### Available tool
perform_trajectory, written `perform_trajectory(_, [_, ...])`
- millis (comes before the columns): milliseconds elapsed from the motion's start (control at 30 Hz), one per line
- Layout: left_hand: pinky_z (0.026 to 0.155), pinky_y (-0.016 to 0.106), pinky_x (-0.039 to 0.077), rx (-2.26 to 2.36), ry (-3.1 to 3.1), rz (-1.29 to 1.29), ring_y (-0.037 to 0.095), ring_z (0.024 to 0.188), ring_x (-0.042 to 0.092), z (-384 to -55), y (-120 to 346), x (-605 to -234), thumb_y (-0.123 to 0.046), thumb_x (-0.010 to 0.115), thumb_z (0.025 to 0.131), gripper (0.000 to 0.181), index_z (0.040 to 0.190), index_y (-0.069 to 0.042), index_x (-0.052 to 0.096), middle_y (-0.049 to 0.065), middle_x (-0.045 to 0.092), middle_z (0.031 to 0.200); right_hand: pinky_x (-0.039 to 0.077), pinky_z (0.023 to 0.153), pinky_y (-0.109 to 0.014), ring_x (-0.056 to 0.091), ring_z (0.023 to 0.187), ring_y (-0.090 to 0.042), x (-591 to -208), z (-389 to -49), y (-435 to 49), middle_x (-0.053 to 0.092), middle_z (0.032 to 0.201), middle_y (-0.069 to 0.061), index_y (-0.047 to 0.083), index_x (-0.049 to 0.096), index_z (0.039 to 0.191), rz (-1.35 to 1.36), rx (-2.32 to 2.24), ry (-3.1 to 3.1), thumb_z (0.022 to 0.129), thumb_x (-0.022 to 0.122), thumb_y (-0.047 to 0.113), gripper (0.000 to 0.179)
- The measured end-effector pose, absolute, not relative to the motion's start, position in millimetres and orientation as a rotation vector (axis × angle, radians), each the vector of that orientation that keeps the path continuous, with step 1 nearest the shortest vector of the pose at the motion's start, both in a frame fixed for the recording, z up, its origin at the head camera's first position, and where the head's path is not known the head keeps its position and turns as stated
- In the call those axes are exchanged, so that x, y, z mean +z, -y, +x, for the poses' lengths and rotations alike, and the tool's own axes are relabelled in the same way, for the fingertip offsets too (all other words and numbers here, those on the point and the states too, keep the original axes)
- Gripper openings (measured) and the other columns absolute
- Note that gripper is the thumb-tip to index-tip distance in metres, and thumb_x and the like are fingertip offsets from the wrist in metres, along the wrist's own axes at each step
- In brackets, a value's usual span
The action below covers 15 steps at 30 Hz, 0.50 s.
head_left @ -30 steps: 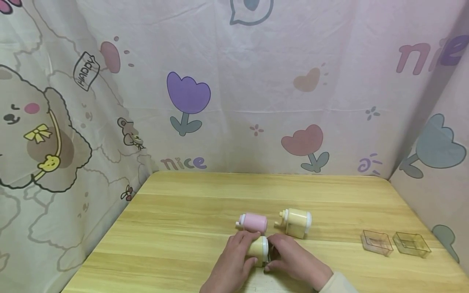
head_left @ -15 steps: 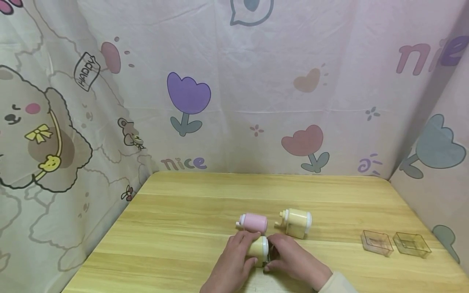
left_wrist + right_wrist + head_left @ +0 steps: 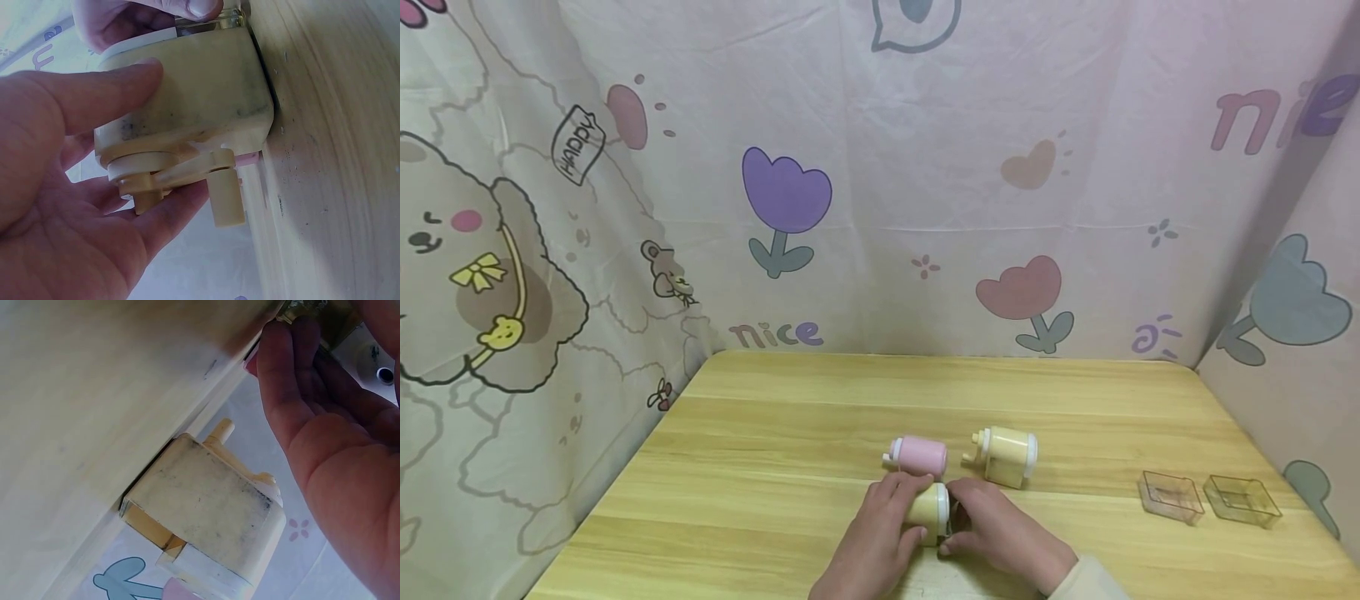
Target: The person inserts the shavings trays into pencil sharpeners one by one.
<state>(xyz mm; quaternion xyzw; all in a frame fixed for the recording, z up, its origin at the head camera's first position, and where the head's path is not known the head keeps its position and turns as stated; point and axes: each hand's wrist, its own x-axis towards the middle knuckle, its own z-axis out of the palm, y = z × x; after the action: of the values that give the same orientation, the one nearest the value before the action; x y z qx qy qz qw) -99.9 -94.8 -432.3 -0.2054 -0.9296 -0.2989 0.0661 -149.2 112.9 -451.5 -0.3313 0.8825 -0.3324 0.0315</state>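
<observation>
At the table's near side, my left hand [image 3: 876,533] grips a pale yellow crank pencil sharpener [image 3: 200,94]. In the left wrist view its thumb lies along one side, with the other fingers behind near the crank [image 3: 194,170]. My right hand [image 3: 1000,525] pinches the clear shavings drawer [image 3: 215,25] at the sharpener's white-rimmed end. That drawer sticks partly out of the body, and my fingers hide much of it. Just beyond stands a pink pencil sharpener [image 3: 922,456], and right of it a second yellow pencil sharpener [image 3: 1009,450].
Two clear drawers lie toward the right edge of the wooden table [image 3: 760,467], one pink-tinted drawer [image 3: 1172,510] and one yellow-tinted drawer [image 3: 1240,512]. A patterned curtain [image 3: 887,192] hangs behind the table and along both sides.
</observation>
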Motion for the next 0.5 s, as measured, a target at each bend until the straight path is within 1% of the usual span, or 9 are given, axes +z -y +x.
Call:
perform_trajectory(267, [0.102, 0.047, 0.053, -0.891, 2.796, -0.634, 0.028, 0.125, 0.054, -101.0, 94.4, -433.4, -0.005, 0.079, 0.088, 0.061, 0.143, -0.019, 0.058, 0.001, 0.057, 0.137, 0.055, 0.083, -0.03, 0.058, 0.092, -0.001, -452.0, -150.5, -112.3, 0.067, 0.101, 0.015, 0.014, 0.069, 0.111, -1.054, -1.021, -2.725, 0.074, 0.092, 0.024, 0.045])
perform_trajectory(500, [0.103, 0.046, 0.052, -0.895, 2.799, -0.633, 0.028, 0.125, 0.053, -100.9, 94.1, -433.0, -0.005, 0.079, 0.088, 0.061, 0.144, -0.019, 0.058, 0.0, 0.056, 0.136, 0.055, 0.083, -0.03, 0.058, 0.091, -0.001, -453.0, -150.9, -112.6, 0.067, 0.101, 0.016, 0.016, 0.069, 0.11, -1.05, -1.033, -2.714, 0.074, 0.092, 0.024, 0.043])
